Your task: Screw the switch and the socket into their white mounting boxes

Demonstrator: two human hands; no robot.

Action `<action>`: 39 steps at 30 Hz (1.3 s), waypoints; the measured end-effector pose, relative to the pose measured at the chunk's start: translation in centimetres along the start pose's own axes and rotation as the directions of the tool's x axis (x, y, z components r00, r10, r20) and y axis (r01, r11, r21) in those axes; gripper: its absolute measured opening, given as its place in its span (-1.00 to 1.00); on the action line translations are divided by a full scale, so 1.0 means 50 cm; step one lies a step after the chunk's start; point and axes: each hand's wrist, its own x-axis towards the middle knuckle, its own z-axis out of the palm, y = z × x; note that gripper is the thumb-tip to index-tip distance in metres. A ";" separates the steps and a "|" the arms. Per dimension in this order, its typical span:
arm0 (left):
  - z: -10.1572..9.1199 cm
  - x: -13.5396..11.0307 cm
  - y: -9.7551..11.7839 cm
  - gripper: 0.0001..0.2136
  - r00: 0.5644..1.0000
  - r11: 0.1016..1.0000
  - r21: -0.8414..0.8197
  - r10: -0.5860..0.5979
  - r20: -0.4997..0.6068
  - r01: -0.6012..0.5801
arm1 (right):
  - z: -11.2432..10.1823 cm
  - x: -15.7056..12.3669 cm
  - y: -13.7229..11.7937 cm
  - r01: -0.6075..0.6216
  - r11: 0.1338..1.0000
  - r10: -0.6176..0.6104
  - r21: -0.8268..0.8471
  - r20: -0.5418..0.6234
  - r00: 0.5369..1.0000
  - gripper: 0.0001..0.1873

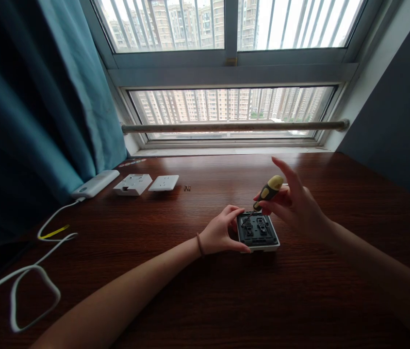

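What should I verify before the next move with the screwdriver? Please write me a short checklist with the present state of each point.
1. Left hand grips the square unit at its left side: ok.
2. Right hand holds the screwdriver by its handle: ok.
3. Screwdriver tip properly seated: cannot tell, too small and dark to see.
4. Small metal pieces grouped together, right of the white plate: ok.
5. White cable apart from both hands: ok.
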 end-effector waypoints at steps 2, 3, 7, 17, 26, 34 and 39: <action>0.001 -0.001 0.004 -0.17 1.000 1.000 0.017 -0.005 -0.004 0.005 | 0.001 -0.002 0.000 0.020 0.999 -0.021 -0.043 -0.015 1.000 -0.22; 0.001 -0.001 0.006 -0.18 1.000 1.000 0.025 -0.006 -0.004 0.006 | 0.002 -0.002 0.000 0.029 0.997 -0.031 -0.068 -0.022 0.999 -0.27; 0.000 -0.001 0.017 -0.21 1.000 0.997 0.076 0.003 -0.003 -0.003 | 0.002 -0.004 0.001 0.066 0.985 -0.073 -0.160 -0.037 0.997 -0.42; -0.001 0.000 0.025 -0.25 1.000 0.995 0.096 0.005 -0.002 -0.004 | 0.024 0.002 -0.009 0.153 0.893 -0.221 -0.422 -0.117 0.968 -0.56; 0.000 0.001 0.026 -0.28 1.000 0.995 0.098 -0.007 -0.008 0.007 | -0.003 0.057 -0.064 0.095 0.977 -0.056 -0.189 0.203 0.978 -0.63; -0.002 0.003 0.026 -0.29 1.000 0.996 0.093 -0.005 -0.013 0.006 | 0.023 0.037 -0.018 0.121 0.924 -0.196 -0.362 -0.176 0.965 -0.70; -0.001 0.002 0.024 -0.26 1.000 0.997 0.075 -0.011 -0.009 0.012 | 0.013 0.042 -0.029 0.200 0.967 -0.203 -0.158 -0.001 0.979 -0.72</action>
